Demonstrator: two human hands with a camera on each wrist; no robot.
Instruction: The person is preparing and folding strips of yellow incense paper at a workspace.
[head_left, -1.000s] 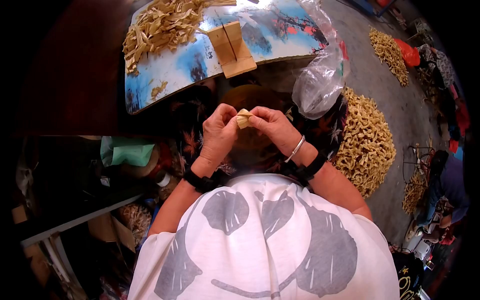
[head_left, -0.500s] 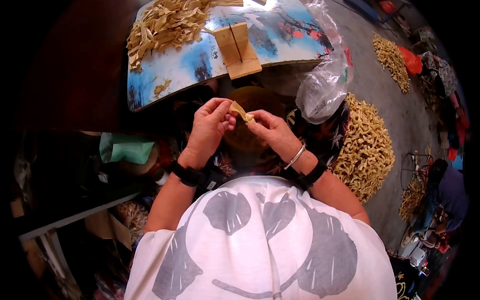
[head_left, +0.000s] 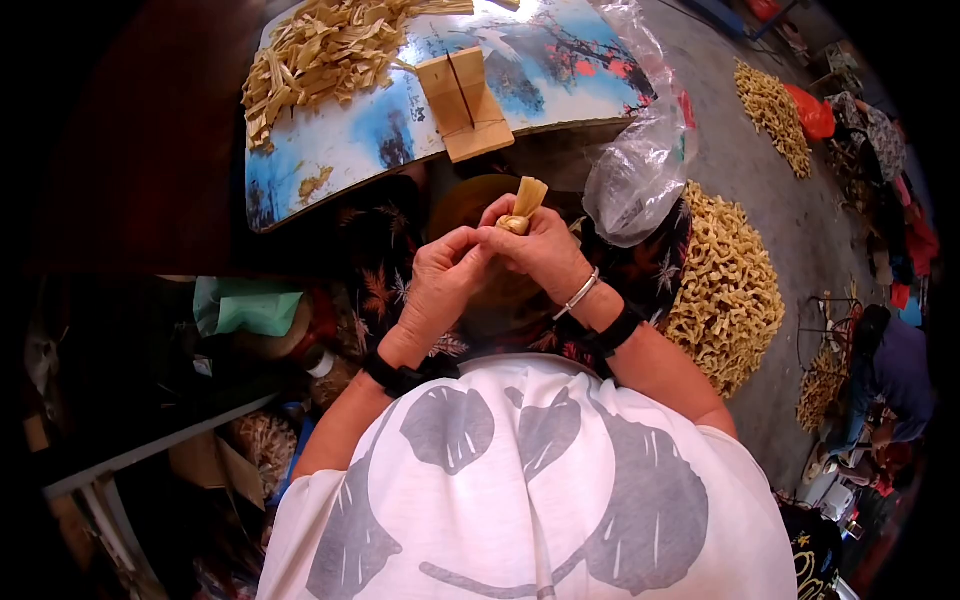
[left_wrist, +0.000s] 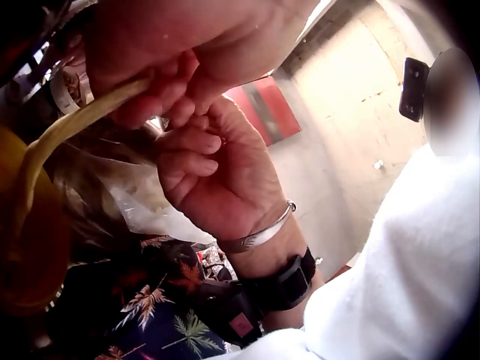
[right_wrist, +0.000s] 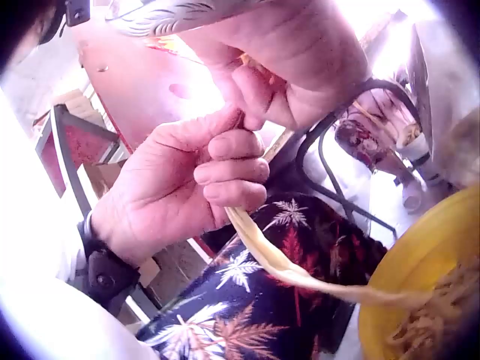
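Note:
A pale folded strip piece (head_left: 528, 200), its rounded knot-like end low and its flat end fanned upward, is gripped by my right hand (head_left: 552, 262). My left hand (head_left: 445, 288) meets the right fingertips, thumb and forefinger pinched together. In the right wrist view, my left hand (right_wrist: 180, 176) has its fingers curled round a long pale strip (right_wrist: 277, 266) that hangs down to the yellow bowl (right_wrist: 397, 262). The left wrist view shows this strip (left_wrist: 75, 124) leaving the left fingers, with my right hand (left_wrist: 229, 172) just beyond. The fingers hide where the pieces meet.
Ahead stands a painted table (head_left: 370, 140) with a strip pile (head_left: 325, 55) and a wooden stand (head_left: 465, 105). A plastic bag (head_left: 640, 190) hangs at its right corner. A large heap of knotted pieces (head_left: 725, 290) lies on the floor, right.
The piece has turned so its flat end points up and away, beside the right fingers. My left hand has let go of that end and moved right and slightly nearer me to the right fingertips.

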